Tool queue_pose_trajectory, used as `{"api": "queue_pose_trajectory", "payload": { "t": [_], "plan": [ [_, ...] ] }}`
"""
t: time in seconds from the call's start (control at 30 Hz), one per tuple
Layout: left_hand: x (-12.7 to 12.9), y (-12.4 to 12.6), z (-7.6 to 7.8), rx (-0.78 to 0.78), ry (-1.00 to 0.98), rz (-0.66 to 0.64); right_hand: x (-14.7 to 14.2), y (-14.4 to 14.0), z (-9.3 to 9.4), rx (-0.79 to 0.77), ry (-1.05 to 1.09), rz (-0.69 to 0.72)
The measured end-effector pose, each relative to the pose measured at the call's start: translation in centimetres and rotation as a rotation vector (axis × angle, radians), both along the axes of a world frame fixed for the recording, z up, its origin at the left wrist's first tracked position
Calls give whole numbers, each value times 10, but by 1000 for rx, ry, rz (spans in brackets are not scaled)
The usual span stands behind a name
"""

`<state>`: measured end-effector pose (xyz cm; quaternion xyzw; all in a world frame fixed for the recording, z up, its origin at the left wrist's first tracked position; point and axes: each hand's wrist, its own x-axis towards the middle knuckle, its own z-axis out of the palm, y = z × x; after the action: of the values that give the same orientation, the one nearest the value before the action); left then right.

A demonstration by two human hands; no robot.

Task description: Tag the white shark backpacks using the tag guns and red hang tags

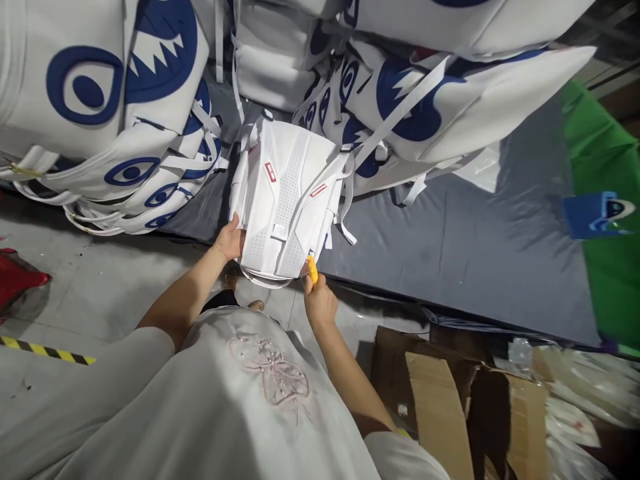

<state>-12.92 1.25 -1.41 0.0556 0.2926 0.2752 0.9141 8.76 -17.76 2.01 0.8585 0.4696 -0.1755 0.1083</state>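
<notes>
A white backpack (285, 193) lies on the grey-covered table, its back panel facing up. Two shoulder straps with red labels run along the panel, and the top handle loop (267, 283) hangs at the edge nearest me. At the left lower side of the backpack, my left hand (230, 240) is closed on its edge, with the fingertips hidden under the fabric. My right hand (321, 303) is wrapped round a small yellow tool (313, 269) at the backpack's lower right corner. The tool's working end is hidden, so its kind cannot be made out.
White bags with blue eyes and toothed mouths are piled at left (133, 170) and at back right (415, 100). The grey table (450, 247) extends right to a green sheet (605, 167) with a blue object (590, 217). Opened cardboard boxes (440, 407) stand below the table edge.
</notes>
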Motion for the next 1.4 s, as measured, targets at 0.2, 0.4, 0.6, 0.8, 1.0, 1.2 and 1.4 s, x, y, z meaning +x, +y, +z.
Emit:
{"api": "queue_pose_trajectory", "payload": {
  "t": [0.2, 0.4, 0.6, 0.8, 1.0, 1.2, 1.4],
  "plan": [
    [4, 0, 4, -27, 141, 10, 5, 18, -23, -22, 19, -16],
    [-12, -17, 21, 8, 95, 44, 8, 11, -13, 3, 46, -53],
    [-8, -8, 11, 28, 120, 77, 12, -10, 5, 40, 126, -57],
    [-4, -15, 9, 16, 177, 107, 18, -24, 13, 30, 180, -87],
    [13, -12, 21, 24, 335, 179, 23, -38, 15, 13, 200, -118],
    [-2, -68, 31, 467, 1062, 281, 15, -116, 18, -26, 319, -68],
    [28, -111, 13, 1264, 930, -292, -9, -123, -2, -79, 410, -10]
  ]
}}
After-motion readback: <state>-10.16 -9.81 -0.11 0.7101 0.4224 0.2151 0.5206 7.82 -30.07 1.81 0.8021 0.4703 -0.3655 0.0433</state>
